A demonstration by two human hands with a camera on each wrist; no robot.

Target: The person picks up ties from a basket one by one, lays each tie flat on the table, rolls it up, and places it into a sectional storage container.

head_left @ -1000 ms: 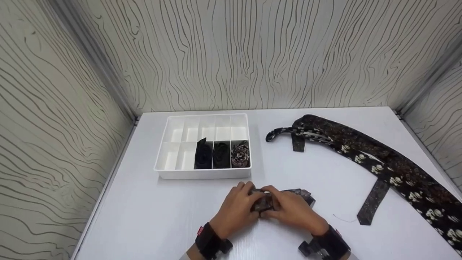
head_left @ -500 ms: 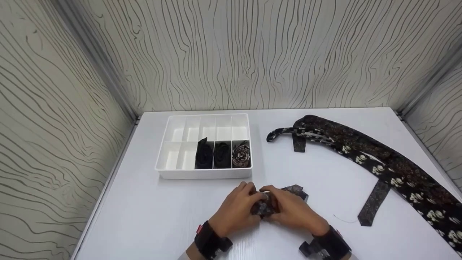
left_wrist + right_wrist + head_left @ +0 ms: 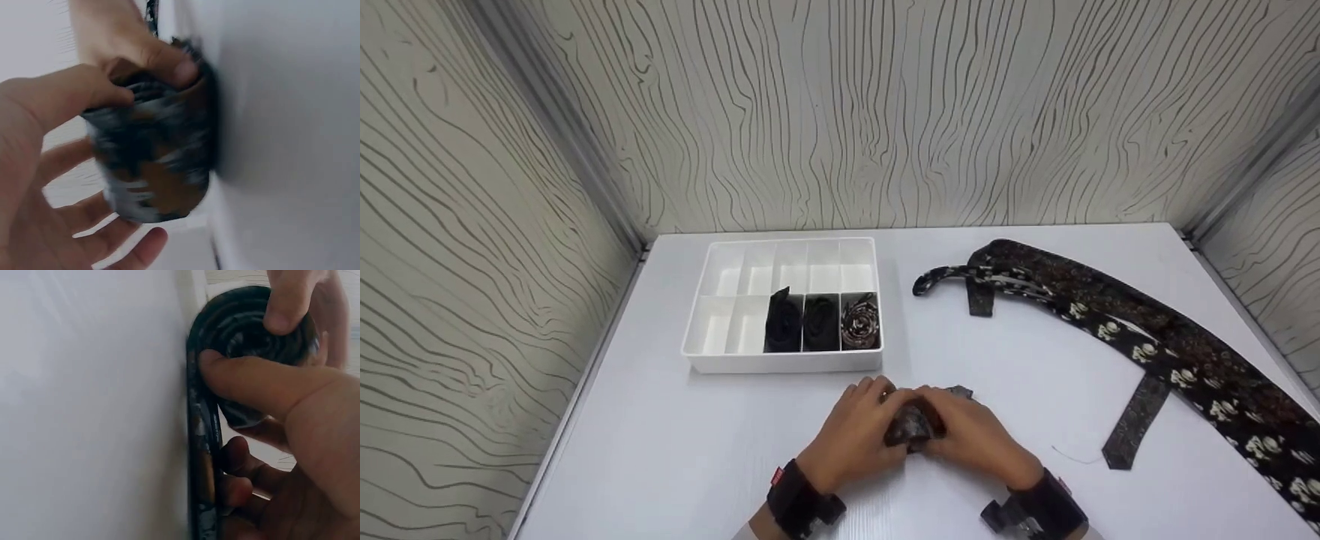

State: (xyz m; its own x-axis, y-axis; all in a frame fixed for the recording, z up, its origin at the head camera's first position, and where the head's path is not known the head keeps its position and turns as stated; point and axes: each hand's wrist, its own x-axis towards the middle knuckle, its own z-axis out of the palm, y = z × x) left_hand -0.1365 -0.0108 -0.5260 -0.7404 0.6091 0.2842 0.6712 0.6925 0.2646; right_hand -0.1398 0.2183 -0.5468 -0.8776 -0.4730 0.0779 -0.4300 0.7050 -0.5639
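Observation:
Both hands hold a dark patterned necktie (image 3: 911,427) coiled into a roll on the white table. My left hand (image 3: 855,424) grips the roll from the left, thumb on its near side and fingers curled over the far side. From the right, my right hand (image 3: 971,431) grips it too, its thumb (image 3: 236,374) pressing on the spiral side of the coil. The outer face of the roll (image 3: 157,163) shows grey, dark and brown patches. A flat tail (image 3: 202,467) runs from the coil along the table under the right hand, its tip (image 3: 961,391) just showing beyond.
A white divided tray (image 3: 780,364) stands behind the hands, with three rolled neckties (image 3: 821,322) in its front right compartments. Unrolled neckties (image 3: 1177,352) lie in a pile at the right, over the table's edge. A loose thread (image 3: 1072,454) lies near the pile.
The tie's flat tail has drawn left toward the hands, and less of it shows past the right hand. The roll turns between the fingers; tray and pile have stayed put.

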